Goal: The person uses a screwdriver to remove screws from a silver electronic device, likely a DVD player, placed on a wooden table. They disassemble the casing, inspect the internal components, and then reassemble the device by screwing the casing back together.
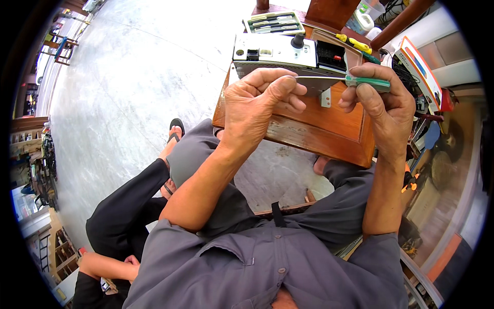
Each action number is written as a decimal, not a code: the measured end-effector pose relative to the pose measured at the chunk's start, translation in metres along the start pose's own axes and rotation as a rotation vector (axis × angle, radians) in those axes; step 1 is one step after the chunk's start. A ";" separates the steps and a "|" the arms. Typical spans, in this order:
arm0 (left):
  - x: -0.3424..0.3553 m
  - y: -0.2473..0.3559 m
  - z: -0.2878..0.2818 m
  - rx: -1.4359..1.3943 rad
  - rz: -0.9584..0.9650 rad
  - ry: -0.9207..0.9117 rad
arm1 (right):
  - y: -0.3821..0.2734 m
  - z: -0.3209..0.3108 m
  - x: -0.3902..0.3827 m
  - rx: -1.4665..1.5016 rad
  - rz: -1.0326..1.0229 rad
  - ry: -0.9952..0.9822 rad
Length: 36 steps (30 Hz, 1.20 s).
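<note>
L hand [262,98] pinches screwdriver [352,81] near its tip btwn thumb & index, other fingers curled. Long axis runs approx. horiz. across the view, tip pointing L, handle R, dipping v. slightly toward the handle end. Screwdriver spans btwn the hands, held up over the table [309,129], shaft seen against box's [278,49] near side. R hand [388,100] grips green handle w/ thumb & fingers.

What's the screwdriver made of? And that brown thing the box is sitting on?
The screwdriver's green handle looks like glossy plastic, maybe see-through: light glints on it. Its thin shaft is probably steel, being smooth and silvery. The brown furniture seems to be varnished wood: it's shiny, with worn patches along its edge.
</note>
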<state>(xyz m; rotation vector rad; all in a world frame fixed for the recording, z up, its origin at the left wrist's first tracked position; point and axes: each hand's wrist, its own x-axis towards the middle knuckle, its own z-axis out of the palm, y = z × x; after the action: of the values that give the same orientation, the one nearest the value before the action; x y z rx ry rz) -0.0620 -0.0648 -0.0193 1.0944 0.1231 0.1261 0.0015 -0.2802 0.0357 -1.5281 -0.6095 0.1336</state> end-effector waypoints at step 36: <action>-0.001 -0.005 -0.010 -0.307 -0.213 -0.054 | 0.013 0.018 -0.004 -0.127 -0.147 0.133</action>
<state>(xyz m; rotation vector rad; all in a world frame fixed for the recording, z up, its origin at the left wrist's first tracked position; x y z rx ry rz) -0.0641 -0.0587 -0.0282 0.7725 0.1652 -0.0740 -0.0059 -0.2654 0.0212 -1.5941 -0.6313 -0.1200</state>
